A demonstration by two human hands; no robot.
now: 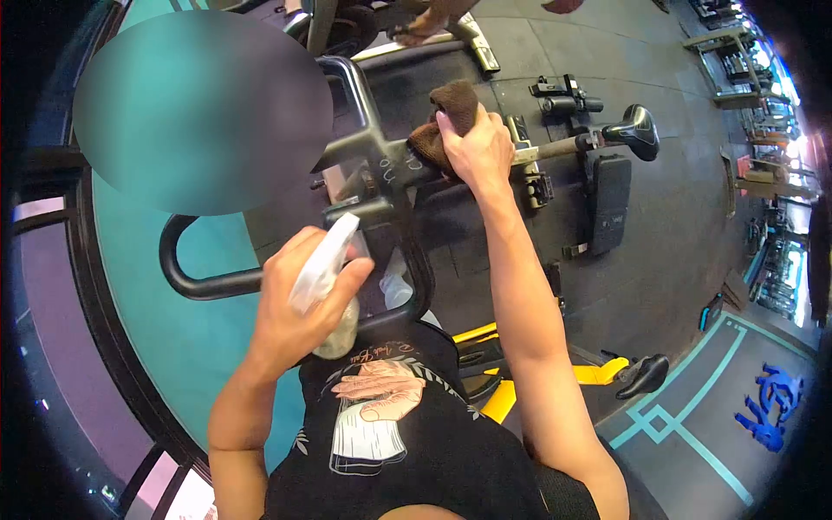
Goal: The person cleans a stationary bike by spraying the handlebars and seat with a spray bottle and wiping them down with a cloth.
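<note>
My left hand is wrapped around a spray bottle with a white trigger head. The bottle's pale body shows below my thumb. My right hand grips a folded brown cloth and presses it to the post of an exercise bike, beside the black handlebar frame. The fingers on the far side of the cloth are hidden. A handlebar loop sticks out to the left of the bottle. To the right of my right hand, the bike's black saddle sits on a metal post.
Another person's hand is near other equipment at the top. A yellow bike frame with a dark saddle stands behind my right arm. Black pads and metal parts are on the dark floor. Blue equipment lies at the lower right.
</note>
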